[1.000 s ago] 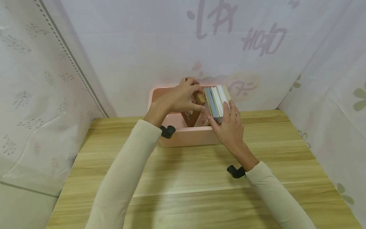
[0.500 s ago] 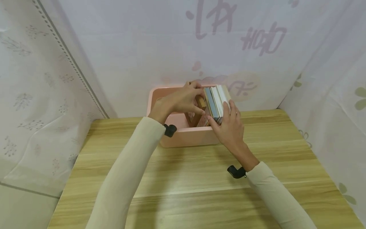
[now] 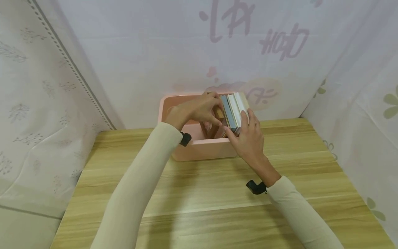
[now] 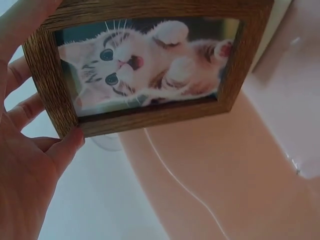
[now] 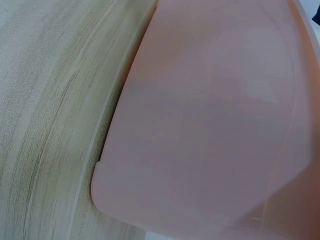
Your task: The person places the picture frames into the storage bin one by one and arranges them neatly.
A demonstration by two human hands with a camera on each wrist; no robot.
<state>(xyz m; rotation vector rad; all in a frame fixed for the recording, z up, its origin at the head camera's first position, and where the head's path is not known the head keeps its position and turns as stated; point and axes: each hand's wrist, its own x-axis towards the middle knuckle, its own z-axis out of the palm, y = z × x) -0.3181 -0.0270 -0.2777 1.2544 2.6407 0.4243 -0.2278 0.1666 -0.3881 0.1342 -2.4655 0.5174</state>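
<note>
My left hand pinches a brown wooden picture frame by one end, fingers behind it and the thumb at its corner. The frame, with a kitten photo in it, is lowered into a pink plastic bin; the left hand covers much of it in the head view. Close to its right stand several books in a row, blue-grey and white, leaning at the bin's right end. My right hand grips these books at their near end, thumb on the left side and fingers over the right.
The bin stands at the back of a wood-grain table, against a printed cloth backdrop. More cloth hangs at the left and right. Only the bin's outer wall and the tabletop fill the right wrist view.
My left hand has shifted slightly right and down with the picture frame, closer to the books. The right hand stays in place on the books.
</note>
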